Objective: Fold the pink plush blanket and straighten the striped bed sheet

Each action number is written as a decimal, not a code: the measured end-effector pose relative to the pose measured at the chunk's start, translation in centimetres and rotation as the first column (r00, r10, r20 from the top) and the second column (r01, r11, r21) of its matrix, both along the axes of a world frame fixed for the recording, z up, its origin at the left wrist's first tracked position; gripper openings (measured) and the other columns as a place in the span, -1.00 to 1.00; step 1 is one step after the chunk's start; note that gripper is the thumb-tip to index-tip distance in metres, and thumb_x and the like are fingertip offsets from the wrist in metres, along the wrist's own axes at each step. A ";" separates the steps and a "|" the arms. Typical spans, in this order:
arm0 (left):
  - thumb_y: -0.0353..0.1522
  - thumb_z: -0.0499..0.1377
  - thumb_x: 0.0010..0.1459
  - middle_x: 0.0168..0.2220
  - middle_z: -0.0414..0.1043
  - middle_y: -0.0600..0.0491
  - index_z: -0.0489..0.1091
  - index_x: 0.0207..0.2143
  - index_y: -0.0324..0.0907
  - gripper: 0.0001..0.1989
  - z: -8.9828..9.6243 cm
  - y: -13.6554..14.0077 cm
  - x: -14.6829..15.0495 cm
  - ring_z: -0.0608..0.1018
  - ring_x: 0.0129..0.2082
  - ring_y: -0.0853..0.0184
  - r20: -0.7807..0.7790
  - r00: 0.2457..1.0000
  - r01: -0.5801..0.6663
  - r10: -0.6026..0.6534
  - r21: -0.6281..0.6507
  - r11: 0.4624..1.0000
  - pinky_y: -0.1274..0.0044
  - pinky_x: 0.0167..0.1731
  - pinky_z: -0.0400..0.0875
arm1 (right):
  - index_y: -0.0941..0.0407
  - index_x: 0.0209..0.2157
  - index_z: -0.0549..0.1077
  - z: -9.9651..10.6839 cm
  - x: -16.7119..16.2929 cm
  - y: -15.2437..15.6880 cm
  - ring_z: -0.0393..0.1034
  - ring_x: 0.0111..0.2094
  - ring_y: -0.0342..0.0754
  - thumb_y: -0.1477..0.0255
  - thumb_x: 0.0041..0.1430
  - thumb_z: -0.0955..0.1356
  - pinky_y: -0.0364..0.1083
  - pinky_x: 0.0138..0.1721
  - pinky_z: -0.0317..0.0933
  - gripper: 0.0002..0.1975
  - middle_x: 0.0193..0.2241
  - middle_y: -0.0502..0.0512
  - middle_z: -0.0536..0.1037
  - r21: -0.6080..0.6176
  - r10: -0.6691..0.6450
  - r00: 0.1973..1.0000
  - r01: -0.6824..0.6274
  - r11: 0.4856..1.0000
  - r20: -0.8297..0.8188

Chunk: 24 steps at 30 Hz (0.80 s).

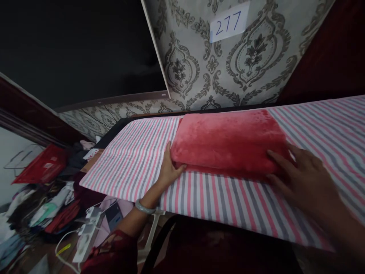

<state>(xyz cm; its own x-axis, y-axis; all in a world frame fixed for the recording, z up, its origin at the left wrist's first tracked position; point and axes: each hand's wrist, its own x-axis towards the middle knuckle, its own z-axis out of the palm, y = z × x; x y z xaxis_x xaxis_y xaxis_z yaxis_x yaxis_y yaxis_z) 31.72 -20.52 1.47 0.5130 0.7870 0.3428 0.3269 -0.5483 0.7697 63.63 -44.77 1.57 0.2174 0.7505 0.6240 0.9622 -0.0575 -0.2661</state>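
Observation:
A folded red plush cloth [228,140], thick and soft with a sheen on top, lies flat on a pink, grey and white striped cover [128,152]. My left hand [169,169] rests at its left edge, thumb apart from the fingers and touching the near left corner. At the right edge is my right hand [305,177], slightly blurred, its fingers spread against the red fabric. Neither hand is closed around the cloth. A pale bangle [145,207] circles my left wrist.
A large dark screen [85,49] and a paper marked 277 [229,22] are on the patterned wall behind. Down left are a red basket [42,165], piled clothes [51,213], a white power strip [87,236] with cords and a phone [113,216].

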 end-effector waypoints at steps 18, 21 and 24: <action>-0.33 0.33 -0.06 -0.36 0.38 0.19 -0.03 0.42 -0.17 0.01 -1.9 0.4 1.3 0.44 -0.42 0.39 0.262 0.950 -0.094 0.171 -0.283 0.954 0.52 -0.32 0.36 | 0.10 0.17 0.51 4.6 -10.4 17.3 0.49 0.01 0.19 0.60 0.15 0.30 0.13 0.07 0.35 -0.46 0.02 0.18 0.60 -0.231 0.191 0.921 -0.278 0.932 -0.338; -0.33 0.31 -0.07 -0.41 0.33 0.20 0.29 0.22 -0.18 -0.26 -1.6 1.0 1.4 0.39 -0.45 0.43 0.244 0.958 -0.058 0.149 -0.343 0.938 0.55 -0.36 0.30 | 0.06 -0.02 0.62 4.4 -8.6 18.0 0.53 -0.04 0.12 0.53 0.07 0.33 0.06 0.04 0.37 -0.57 -0.07 0.06 0.65 -0.058 0.225 0.730 -0.340 0.939 -0.645; -0.24 0.31 -0.03 -0.44 0.32 0.18 0.42 0.04 -0.20 -0.46 -0.6 1.5 1.6 0.35 -0.48 0.42 0.153 0.981 -0.045 0.115 -0.399 0.916 0.56 -0.42 0.26 | 0.07 -0.21 0.64 4.0 -8.2 18.0 0.54 -0.16 0.07 0.44 -0.02 0.36 0.00 -0.04 0.39 -0.68 -0.22 -0.01 0.67 0.047 0.235 0.514 -0.353 0.935 -0.825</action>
